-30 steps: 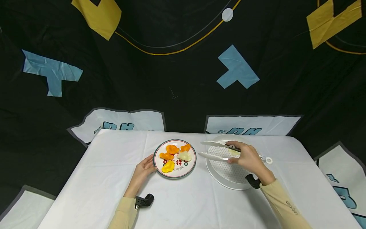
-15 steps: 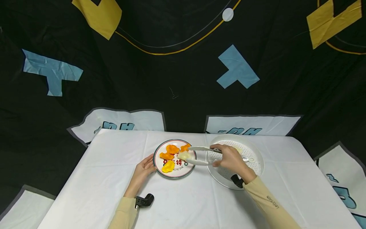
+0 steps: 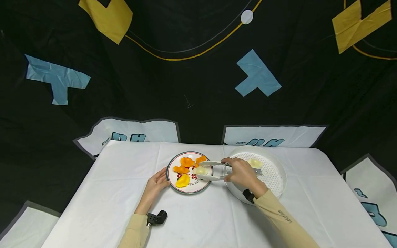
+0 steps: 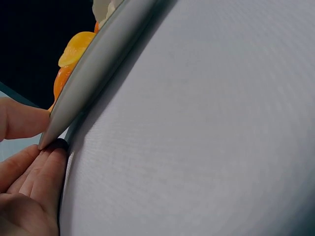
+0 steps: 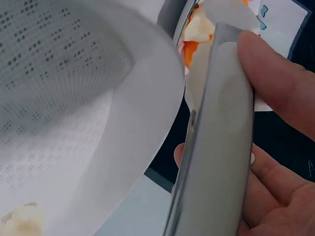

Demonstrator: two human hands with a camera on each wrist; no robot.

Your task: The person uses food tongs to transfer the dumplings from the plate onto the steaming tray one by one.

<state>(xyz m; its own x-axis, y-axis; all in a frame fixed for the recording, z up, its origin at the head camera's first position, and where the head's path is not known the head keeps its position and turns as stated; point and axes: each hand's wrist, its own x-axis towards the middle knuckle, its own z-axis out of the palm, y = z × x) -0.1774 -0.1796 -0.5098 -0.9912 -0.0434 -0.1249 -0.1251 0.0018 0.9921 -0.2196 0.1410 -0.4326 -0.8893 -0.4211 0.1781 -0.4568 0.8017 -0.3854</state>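
Observation:
My left hand [image 3: 156, 186] pinches the left rim of a round plate [image 3: 203, 187], thumb above and fingers beneath, as the left wrist view shows. Several orange pieces [image 3: 187, 162], a bright yellow piece [image 3: 182, 181] and a pale yellow piece [image 3: 201, 170] lie on the plate; what they are I cannot tell. My right hand [image 3: 242, 174] grips a pair of tongs [image 5: 216, 137] by the arms. Their pale tips reach over the plate, one on either side of the pale yellow piece; whether they touch it is unclear.
A round white tray [image 3: 280, 172] with a perforated bottom stands right of the plate, under the right hand. Inside it lies another pale yellow piece [image 3: 255, 163]. A white cloth [image 3: 198, 220] covers the table; a dark curtain [image 3: 161, 89] hangs behind.
My right hand has moved left with the tongs, from over the white tray until the tips are around the pale yellow piece. The left hand and the plate have stayed in place.

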